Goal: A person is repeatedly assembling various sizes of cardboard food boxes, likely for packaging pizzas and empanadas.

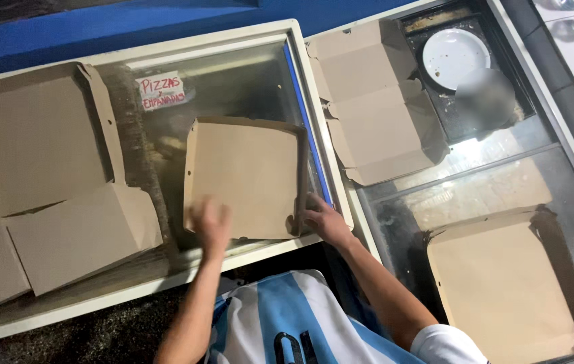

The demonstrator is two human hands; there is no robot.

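Observation:
A flat brown cardboard pizza box (243, 175) lies on the glass lid of a chest freezer (233, 74). My right hand (324, 219) grips the box's near right corner, where a side flap stands up. My left hand (209, 222) is over the near left edge of the same box. It is blurred by motion, so its grip cannot be made out. Both forearms reach in from the bottom, above a light blue and white striped shirt (287, 317).
Folded cardboard boxes (38, 141) lie stacked at the left. An unfolded box blank (368, 101) rests at the upper middle. Another open box (502, 283) sits at the lower right on a second freezer. A white plate (452, 54) lies at the top right. A white label with red handwriting (161, 91) is under the glass.

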